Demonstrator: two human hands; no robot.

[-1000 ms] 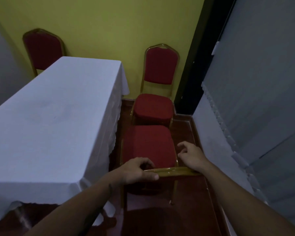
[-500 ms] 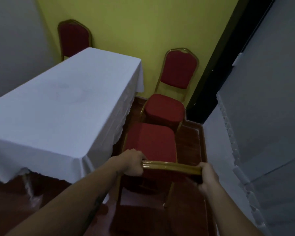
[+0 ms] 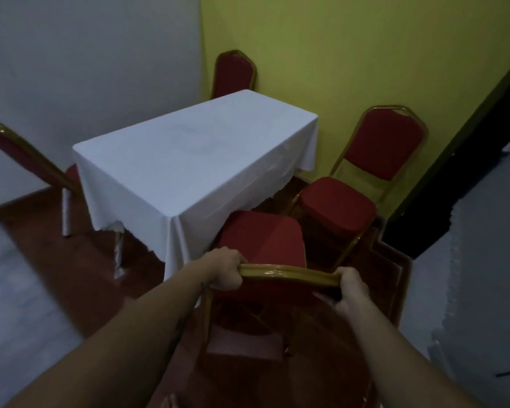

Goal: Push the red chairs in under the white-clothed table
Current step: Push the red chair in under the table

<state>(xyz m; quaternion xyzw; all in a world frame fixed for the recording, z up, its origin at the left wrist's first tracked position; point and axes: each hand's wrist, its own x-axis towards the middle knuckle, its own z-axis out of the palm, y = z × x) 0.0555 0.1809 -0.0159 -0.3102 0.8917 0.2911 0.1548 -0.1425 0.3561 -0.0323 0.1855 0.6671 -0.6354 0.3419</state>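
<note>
Both hands hold the gold top rail of the near red chair point(image 3: 261, 241): the left hand point(image 3: 225, 269) and right hand point(image 3: 351, 291) have their fingers wrapped tight around it. Its seat sits just past the fingers, touching the white cloth at the corner of the tabletop point(image 3: 189, 151). This looks like the pushing step. Next, I think, push it straight under.
</note>
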